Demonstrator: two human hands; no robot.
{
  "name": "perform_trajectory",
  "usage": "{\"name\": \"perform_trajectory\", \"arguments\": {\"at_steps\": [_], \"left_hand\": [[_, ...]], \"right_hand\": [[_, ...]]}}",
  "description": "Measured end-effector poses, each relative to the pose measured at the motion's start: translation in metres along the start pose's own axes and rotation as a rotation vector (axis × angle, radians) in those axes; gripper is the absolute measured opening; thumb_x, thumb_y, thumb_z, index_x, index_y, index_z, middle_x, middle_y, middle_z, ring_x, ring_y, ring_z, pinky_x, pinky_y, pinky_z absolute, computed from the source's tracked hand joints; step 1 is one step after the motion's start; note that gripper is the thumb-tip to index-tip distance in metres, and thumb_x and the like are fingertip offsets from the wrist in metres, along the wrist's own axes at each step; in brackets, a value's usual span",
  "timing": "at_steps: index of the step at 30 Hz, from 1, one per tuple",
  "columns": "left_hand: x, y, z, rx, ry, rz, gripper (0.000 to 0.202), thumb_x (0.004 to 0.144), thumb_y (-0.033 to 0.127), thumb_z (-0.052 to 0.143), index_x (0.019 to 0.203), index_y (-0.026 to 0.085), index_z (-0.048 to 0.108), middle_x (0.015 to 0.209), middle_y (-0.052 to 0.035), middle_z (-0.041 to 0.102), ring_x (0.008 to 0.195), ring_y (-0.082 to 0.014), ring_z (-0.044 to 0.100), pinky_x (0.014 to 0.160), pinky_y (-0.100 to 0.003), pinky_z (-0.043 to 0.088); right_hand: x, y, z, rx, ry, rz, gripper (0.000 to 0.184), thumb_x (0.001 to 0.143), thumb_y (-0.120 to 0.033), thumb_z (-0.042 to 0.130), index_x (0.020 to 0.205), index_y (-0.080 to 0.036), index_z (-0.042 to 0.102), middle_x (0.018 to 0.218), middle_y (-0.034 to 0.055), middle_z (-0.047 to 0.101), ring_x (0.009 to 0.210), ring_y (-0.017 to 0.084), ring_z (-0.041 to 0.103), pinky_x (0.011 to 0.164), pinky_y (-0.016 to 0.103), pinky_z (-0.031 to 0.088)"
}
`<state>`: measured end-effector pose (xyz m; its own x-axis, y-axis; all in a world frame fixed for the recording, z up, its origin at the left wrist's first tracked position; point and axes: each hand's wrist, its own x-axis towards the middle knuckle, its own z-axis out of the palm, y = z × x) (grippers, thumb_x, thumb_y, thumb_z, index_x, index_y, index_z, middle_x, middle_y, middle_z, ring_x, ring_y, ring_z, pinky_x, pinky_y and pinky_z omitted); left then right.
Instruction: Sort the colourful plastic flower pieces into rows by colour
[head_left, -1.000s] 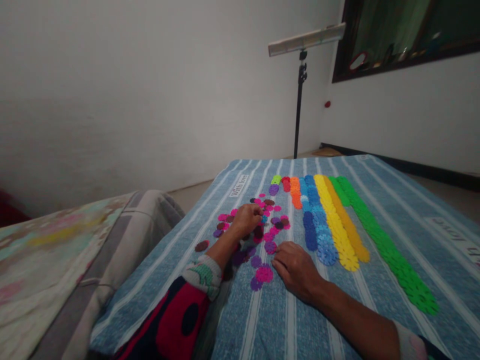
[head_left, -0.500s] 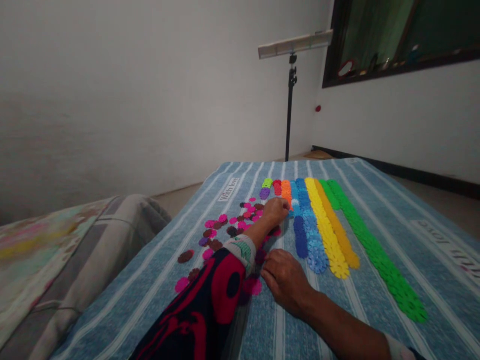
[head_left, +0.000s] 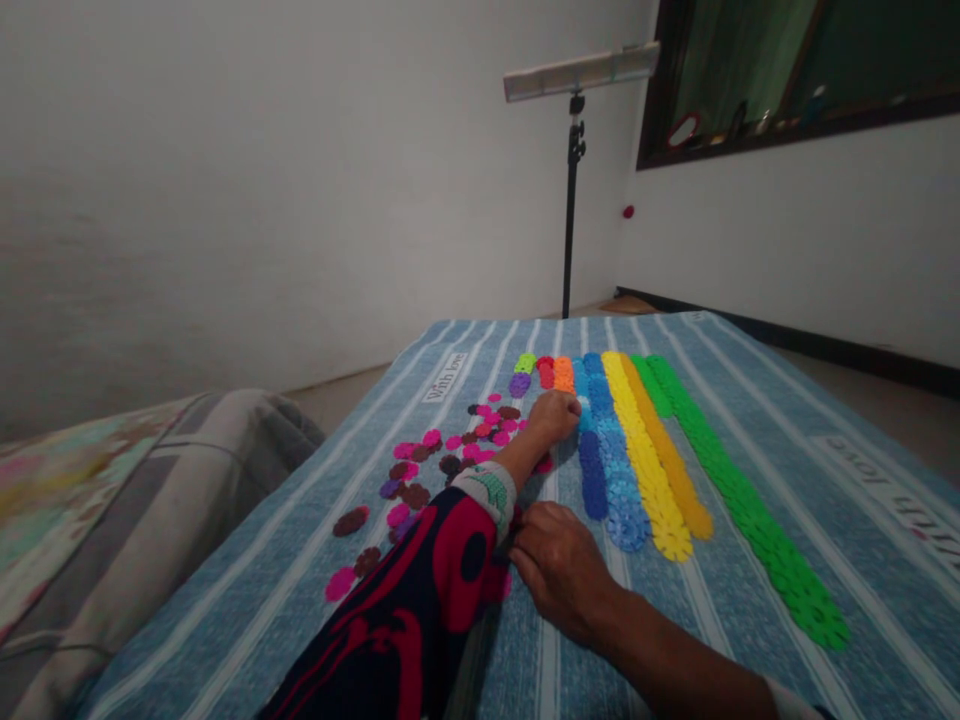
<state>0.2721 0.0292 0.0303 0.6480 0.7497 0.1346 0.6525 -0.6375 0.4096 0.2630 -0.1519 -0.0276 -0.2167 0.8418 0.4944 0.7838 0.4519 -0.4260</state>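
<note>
My left hand (head_left: 553,414) reaches forward with its fingers curled, resting at the near end of the short orange row (head_left: 563,374) of plastic discs; what it holds is hidden. My right hand (head_left: 559,566) lies knuckles up on the blue striped cloth (head_left: 750,620), fingers bent down beside the loose pile. Loose pink, purple and brown discs (head_left: 420,470) are scattered to the left of my left forearm. Sorted rows run away from me: blue (head_left: 600,470), yellow (head_left: 645,460), amber (head_left: 675,470) and a long green row (head_left: 750,510).
A light bar on a black stand (head_left: 570,200) rises beyond the cloth's far edge. A dark-framed window (head_left: 795,70) is on the right wall. Folded grey and patterned bedding (head_left: 150,500) lies at the left.
My left hand moved from the loose pile forward and right to the end of the orange row. My right hand stayed almost still. The view shifted slightly to the right.
</note>
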Motion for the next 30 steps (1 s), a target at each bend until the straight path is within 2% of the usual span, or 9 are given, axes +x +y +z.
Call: {"name": "perform_trajectory", "arguments": {"at_steps": [4,7,15,21,26,30], "left_hand": [[0.003,0.001,0.001,0.013,-0.034,0.024,0.03,0.071,0.006,0.055,0.092,0.012,0.077,0.089,-0.0084,0.075,0.084,-0.0179,0.066,0.079,-0.026,0.049],[0.005,0.002,0.003,0.011,-0.049,0.032,0.029,0.072,0.007,0.056,0.091,0.014,0.077,0.087,-0.0058,0.075,0.083,-0.0165,0.066,0.079,-0.024,0.049],[0.004,0.006,0.011,0.039,-0.078,0.085,0.034,0.074,0.007,0.054,0.094,0.02,0.077,0.096,-0.0025,0.076,0.094,-0.0162,0.067,0.089,-0.024,0.049],[0.0,0.006,0.016,0.005,-0.026,0.115,0.036,0.074,0.005,0.052,0.097,0.018,0.077,0.101,-0.0052,0.076,0.1,-0.0184,0.067,0.093,-0.026,0.049],[-0.009,0.0,0.013,0.018,-0.013,0.077,0.036,0.077,0.007,0.051,0.101,0.017,0.076,0.104,-0.0062,0.075,0.101,-0.0185,0.067,0.095,-0.028,0.049],[-0.024,-0.001,0.014,0.026,-0.014,0.099,0.036,0.079,0.008,0.051,0.103,0.019,0.075,0.106,-0.0052,0.075,0.101,-0.0184,0.066,0.093,-0.028,0.049]], "right_hand": [[0.0,0.0,0.0,0.019,0.002,0.001,0.009,0.085,-0.013,0.059,0.079,-0.018,0.064,0.087,0.0055,0.062,0.088,0.02,0.055,0.082,0.035,0.043],[0.0,-0.002,-0.002,0.013,-0.018,0.018,0.008,0.084,-0.013,0.06,0.08,-0.017,0.065,0.088,0.0054,0.062,0.089,0.02,0.054,0.082,0.035,0.043],[0.001,-0.004,-0.004,-0.01,-0.039,0.019,0.008,0.083,-0.012,0.059,0.08,-0.016,0.065,0.085,0.0056,0.062,0.086,0.02,0.054,0.081,0.034,0.042],[0.001,-0.003,-0.002,-0.012,-0.007,0.005,0.012,0.085,-0.012,0.056,0.079,-0.016,0.065,0.084,0.0054,0.061,0.086,0.02,0.054,0.08,0.034,0.042],[-0.001,-0.002,-0.002,0.031,-0.014,0.001,0.013,0.087,-0.013,0.056,0.083,-0.017,0.067,0.087,0.0059,0.063,0.089,0.02,0.055,0.082,0.034,0.042],[-0.003,-0.001,-0.001,0.033,0.003,0.006,0.011,0.085,-0.012,0.057,0.081,-0.017,0.067,0.087,0.0065,0.064,0.088,0.021,0.056,0.081,0.035,0.042]]}}
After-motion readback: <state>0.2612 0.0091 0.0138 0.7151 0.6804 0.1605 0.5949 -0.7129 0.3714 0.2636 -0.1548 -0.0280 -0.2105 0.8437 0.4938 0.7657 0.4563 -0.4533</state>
